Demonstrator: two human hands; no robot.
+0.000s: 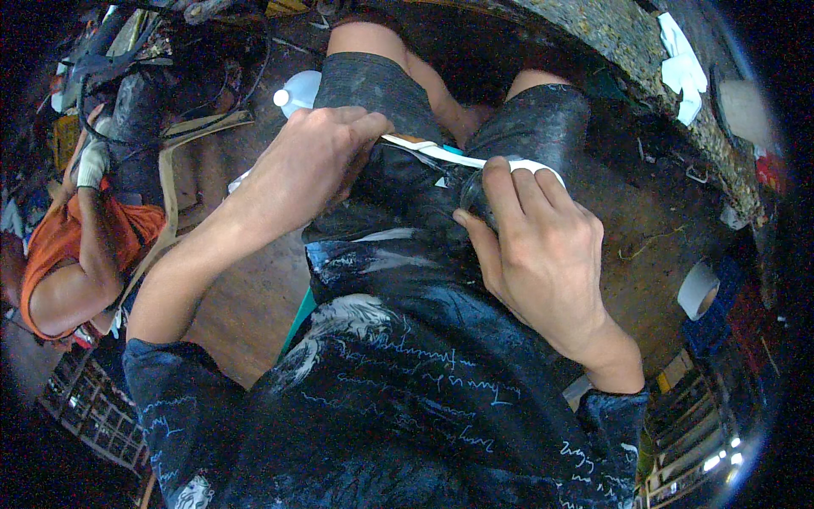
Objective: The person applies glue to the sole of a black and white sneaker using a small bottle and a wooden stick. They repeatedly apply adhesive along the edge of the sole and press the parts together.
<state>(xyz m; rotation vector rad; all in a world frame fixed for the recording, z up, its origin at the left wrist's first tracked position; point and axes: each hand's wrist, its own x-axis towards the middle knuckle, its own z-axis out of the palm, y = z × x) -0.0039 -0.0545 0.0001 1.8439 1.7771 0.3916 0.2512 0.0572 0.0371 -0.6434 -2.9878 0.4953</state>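
White strip [467,159]; black shirt [381,433] (scrawled in pale blue).

A thin white flexible strip [462,159] ran over my black-shorted thighs [373,93], between my bare left hand [326,157] and bare right hand [547,237]. Beyond my left hand, beside the left thigh, was a translucent plastic jug [303,90]; farther left, a co-worker in an orange top [55,246]. Ahead to the right, a flat white cloth piece [682,72] lay on a rough grey slab [721,161]; nearer, far right, was a round white roll [698,290].

We've got this skinny white strip [468,159] running between our left hand [324,157] and right hand [547,229]. Bit of tan by the left grip, teal mid-span.
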